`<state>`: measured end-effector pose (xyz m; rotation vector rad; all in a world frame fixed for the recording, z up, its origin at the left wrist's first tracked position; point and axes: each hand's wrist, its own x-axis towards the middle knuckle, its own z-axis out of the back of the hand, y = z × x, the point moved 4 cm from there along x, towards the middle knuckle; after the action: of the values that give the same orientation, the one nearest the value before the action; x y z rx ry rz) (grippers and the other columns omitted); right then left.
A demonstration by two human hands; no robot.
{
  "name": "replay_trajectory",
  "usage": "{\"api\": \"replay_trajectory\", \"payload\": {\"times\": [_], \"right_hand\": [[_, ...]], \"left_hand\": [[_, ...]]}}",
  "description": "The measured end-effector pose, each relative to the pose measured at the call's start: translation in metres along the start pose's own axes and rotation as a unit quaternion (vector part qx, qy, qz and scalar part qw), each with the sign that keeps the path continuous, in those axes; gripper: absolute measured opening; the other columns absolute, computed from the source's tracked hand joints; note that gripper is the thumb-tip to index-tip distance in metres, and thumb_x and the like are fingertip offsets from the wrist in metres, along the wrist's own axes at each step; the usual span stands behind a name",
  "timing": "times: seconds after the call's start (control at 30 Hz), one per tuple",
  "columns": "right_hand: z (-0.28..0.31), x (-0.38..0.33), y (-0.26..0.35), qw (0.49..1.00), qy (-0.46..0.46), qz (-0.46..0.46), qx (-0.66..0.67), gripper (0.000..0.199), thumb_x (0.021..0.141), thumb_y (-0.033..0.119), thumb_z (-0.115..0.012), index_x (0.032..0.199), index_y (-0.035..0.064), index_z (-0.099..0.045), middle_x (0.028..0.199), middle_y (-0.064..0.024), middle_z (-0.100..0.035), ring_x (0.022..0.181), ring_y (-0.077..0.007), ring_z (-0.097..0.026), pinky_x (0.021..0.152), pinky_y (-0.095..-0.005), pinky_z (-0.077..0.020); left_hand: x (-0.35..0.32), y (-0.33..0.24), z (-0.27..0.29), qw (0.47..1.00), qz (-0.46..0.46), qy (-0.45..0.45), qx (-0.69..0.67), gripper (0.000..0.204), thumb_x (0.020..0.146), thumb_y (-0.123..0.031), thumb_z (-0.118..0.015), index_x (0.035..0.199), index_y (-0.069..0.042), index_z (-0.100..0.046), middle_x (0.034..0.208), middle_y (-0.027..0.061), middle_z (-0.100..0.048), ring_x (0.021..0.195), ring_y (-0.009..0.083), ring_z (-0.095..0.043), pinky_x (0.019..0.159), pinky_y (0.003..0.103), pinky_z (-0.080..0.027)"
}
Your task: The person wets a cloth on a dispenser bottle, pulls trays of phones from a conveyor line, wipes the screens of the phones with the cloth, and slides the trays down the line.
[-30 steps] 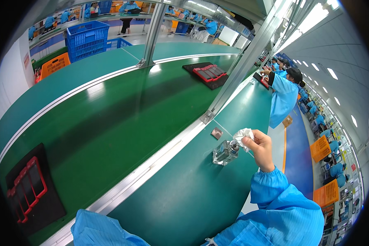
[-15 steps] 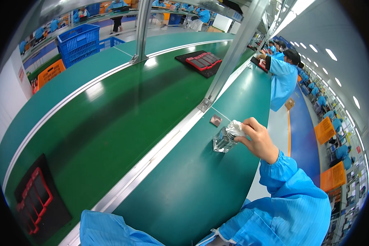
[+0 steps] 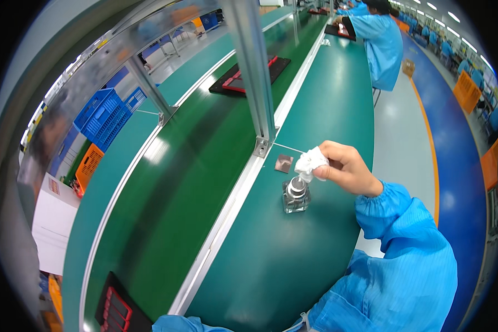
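Observation:
My right hand (image 3: 346,169) pinches a crumpled white cloth or tissue (image 3: 311,162) between thumb and fingers. The wad is held just over a small square clear glass bottle (image 3: 296,200) with a round silvery top, and its lower edge overlaps the top; whether they touch I cannot tell. Upright on the teal bench top (image 3: 276,260), the bottle stands by itself. A small brownish square piece (image 3: 284,163) lies just beyond it. My left hand is out of the picture; only a bit of blue sleeve (image 3: 185,324) shows at the lower edge.
Left of the bench runs a green conveyor belt (image 3: 174,205), behind a metal rail and an upright post (image 3: 252,72). Black boards with red frames lie on it, one far (image 3: 260,77), one near (image 3: 122,307). A co-worker in blue (image 3: 377,47) sits farther along; blue crates (image 3: 102,116) stand beyond.
The white wad has lifted off the bottle's mouth, baring its silvery top. My view has turned, and the near board on the belt sits lower in the picture.

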<state>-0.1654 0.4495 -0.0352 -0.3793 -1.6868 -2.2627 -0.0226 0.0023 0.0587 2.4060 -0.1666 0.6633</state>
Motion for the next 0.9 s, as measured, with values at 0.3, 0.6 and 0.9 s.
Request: {"api": "replay_trajectory", "payload": {"times": [0.3,0.6,0.9], "right_hand": [[0.066,0.074,-0.168,0.948,-0.121,-0.181,0.232,0.024,0.096,0.023,-0.066,0.106,0.0014,-0.068,0.098,-0.0035,-0.069,0.082,-0.0081,-0.057,0.070,-0.0249,-0.0448],[0.086,0.097,-0.188,0.901,-0.010,-0.205,0.381,0.024,0.098,0.019,-0.062,0.112,-0.0005,-0.064,0.104,-0.0063,-0.067,0.092,-0.0122,-0.060,0.081,-0.0282,-0.0471],[0.088,0.095,-0.180,0.762,0.020,-0.296,0.575,0.034,0.099,0.014,-0.058,0.128,-0.0045,-0.056,0.118,-0.0165,-0.065,0.103,-0.0251,-0.067,0.088,-0.0432,-0.0579]], "left_hand": [[-0.252,-0.036,-0.034,0.608,0.467,0.641,0.016,0.018,0.091,-0.004,-0.063,0.108,0.003,-0.064,0.112,0.0157,-0.064,0.102,0.0282,-0.062,0.093,0.037,-0.047],[-0.443,-0.174,-0.221,0.465,0.393,0.742,-0.282,0.033,0.088,-0.022,-0.071,0.112,0.000,-0.064,0.116,0.0169,-0.062,0.105,0.0354,-0.058,0.090,0.041,-0.048],[-0.527,-0.254,-0.320,0.513,0.228,0.781,-0.273,0.044,0.090,-0.026,-0.066,0.128,-0.006,-0.059,0.101,0.0161,-0.063,0.097,0.0328,-0.060,0.083,0.042,-0.052]]}}
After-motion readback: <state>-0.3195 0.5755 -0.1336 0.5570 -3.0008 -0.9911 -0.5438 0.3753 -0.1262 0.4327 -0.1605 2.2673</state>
